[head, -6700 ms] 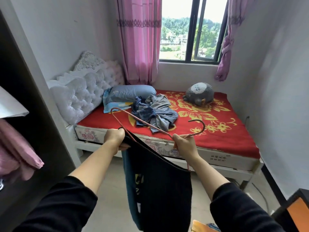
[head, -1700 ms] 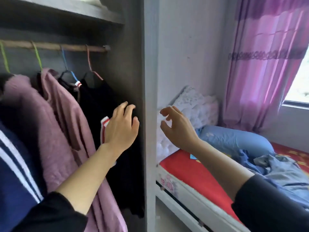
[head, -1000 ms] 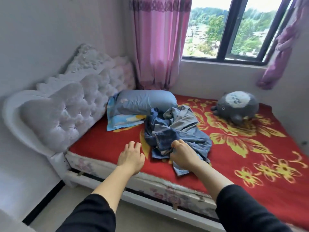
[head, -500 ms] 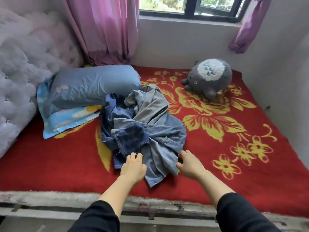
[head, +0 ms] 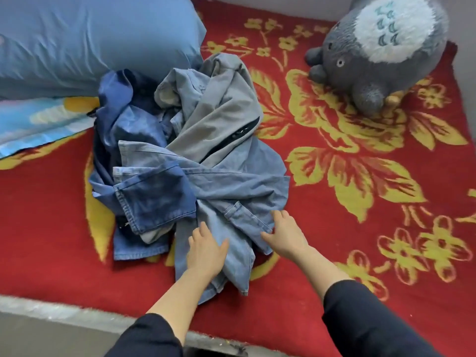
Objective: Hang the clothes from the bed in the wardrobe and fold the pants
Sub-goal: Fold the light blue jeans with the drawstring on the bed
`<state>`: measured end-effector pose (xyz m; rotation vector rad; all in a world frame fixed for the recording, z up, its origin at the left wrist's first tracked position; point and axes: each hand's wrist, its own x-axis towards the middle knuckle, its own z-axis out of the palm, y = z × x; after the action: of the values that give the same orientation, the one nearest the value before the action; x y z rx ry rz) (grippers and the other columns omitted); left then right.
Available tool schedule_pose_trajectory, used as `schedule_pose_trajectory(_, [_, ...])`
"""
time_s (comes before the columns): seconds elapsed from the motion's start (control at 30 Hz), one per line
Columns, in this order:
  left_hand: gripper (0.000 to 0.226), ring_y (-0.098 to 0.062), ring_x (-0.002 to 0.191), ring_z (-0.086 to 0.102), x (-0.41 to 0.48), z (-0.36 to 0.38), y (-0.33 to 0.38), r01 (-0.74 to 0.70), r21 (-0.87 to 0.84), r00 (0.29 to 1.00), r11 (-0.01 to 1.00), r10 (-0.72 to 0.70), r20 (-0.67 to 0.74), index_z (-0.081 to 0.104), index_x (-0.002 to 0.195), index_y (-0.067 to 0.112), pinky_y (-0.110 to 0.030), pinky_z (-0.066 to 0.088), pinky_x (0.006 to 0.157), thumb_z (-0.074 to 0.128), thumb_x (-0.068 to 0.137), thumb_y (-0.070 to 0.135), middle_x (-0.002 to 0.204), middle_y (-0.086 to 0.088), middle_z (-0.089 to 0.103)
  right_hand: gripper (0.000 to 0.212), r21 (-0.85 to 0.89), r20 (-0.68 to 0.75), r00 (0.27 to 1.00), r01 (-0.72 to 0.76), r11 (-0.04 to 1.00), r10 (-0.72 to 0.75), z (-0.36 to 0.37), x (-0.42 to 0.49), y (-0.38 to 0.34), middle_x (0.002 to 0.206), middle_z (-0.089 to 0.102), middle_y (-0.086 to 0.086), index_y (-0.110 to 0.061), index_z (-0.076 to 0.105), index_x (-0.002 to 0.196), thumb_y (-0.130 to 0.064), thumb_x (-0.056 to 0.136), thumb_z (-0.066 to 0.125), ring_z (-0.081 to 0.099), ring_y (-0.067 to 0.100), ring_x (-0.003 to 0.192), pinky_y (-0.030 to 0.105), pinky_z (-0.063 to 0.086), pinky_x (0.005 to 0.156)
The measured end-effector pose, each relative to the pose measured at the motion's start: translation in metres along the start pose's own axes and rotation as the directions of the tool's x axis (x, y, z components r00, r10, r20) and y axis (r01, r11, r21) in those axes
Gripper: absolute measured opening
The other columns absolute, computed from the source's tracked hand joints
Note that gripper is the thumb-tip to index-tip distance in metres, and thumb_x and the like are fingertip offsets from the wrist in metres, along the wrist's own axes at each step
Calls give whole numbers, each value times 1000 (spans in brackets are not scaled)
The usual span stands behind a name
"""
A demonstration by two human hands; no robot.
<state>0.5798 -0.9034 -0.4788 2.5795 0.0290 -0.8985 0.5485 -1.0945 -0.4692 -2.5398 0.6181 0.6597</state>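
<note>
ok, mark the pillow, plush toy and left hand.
blue pillow [head: 90, 34], head view, top face.
grey plush toy [head: 376, 70], head view, grey fur.
left hand [head: 206, 251], head view, back of hand.

1 blue pillow [head: 90, 39] top-L, 1 grey plush toy [head: 381, 55] top-R

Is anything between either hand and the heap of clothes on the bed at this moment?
Nothing visible. The left hand and the right hand both rest on the near edge of the heap of clothes. The pillow lies beyond it on the left, and the plush toy sits apart at far right.
</note>
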Motion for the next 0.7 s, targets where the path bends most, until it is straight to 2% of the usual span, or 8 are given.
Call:
schedule_pose_trajectory(0.1, [87, -34, 138, 22, 23, 19, 2, 125, -78, 992, 989, -126, -10, 11, 149, 4, -42, 29, 107, 54, 89, 50, 151, -16, 21, 101, -68, -13, 999, 39, 997, -40, 6, 44, -3, 159, 9, 0, -19, 6, 153, -46, 79, 69, 16, 26, 143, 49, 33, 105])
schedule_pose_trajectory(0.2, [78, -33, 134, 28, 37, 33, -5, 135, -59, 991, 989, -136, -16, 22, 144, 7, -41, 34, 101, 57, 88, 49, 147, -14, 27, 120, -109, 13, 999, 50, 993, -49, 14, 82, -13, 159, -18, -3, -29, -10, 152, -51, 71, 75, -12, 28, 147, 60, 17, 110])
schedule_pose_trajectory(0.3, [67, -30, 133, 28, 41, 41, -16, 111, -41, 993, 993, -112, -46, 27, 140, 8, -37, 34, 102, 57, 89, 40, 147, -11, 25, 89, -136, 69, 998, 14, 991, -5, 28, 103, -16, 160, -18, 2, -31, 21, 145, -51, 74, 72, -22, 31, 145, 66, 6, 109])
schedule_pose_trajectory(0.37, [72, -29, 136, 22, 39, 42, -17, 89, -48, 991, 995, -93, -92, 21, 145, 10, -36, 32, 106, 58, 89, 36, 150, -11, 19, 36, -52, 15, 1000, 14, 999, -13, 35, 106, -14, 155, 22, 8, -27, 47, 114, -39, 84, 62, 2, 30, 147, 64, 14, 107])
schedule_pose_trajectory(0.4, [77, -29, 138, 19, 38, 41, -15, 77, -28, 989, 997, -80, -124, 15, 148, 13, -37, 30, 108, 59, 89, 36, 152, -11, 14, 15, 15, -33, 999, 31, 999, -31, 35, 104, -13, 134, 47, 8, -24, 48, 96, -32, 87, 56, 28, 29, 139, 59, 24, 104])
schedule_pose_trajectory(0.43, [83, -29, 140, 15, 37, 39, -12, 63, 5, 986, 998, -62, -155, 10, 150, 15, -38, 28, 110, 60, 88, 36, 153, -11, 9, 11, 90, -73, 996, 61, 994, -55, 34, 99, -13, 104, 59, 5, -22, 43, 83, -28, 88, 50, 48, 29, 117, 50, 33, 96])
schedule_pose_trajectory(0.5, [90, -28, 143, 8, 33, 34, -3, 13, 57, 979, 998, -1, -203, 0, 151, 21, -40, 23, 113, 61, 87, 37, 155, -10, 2, 26, 268, -113, 993, 74, 961, -45, 26, 84, -12, 67, 50, -3, -19, 32, 69, -25, 88, 47, 51, 29, 77, 37, 35, 70])
schedule_pose_trajectory(0.7, [98, -25, 145, -1, 12, 10, 40, -221, 132, 952, 966, 243, -188, -16, 150, 29, -41, 17, 116, 61, 88, 34, 157, -6, -7, 26, 774, -225, 950, 40, 632, 215, -43, 32, 3, 54, 33, -3, -14, 38, 61, -9, 84, 48, 29, 9, 49, 27, 27, 45])
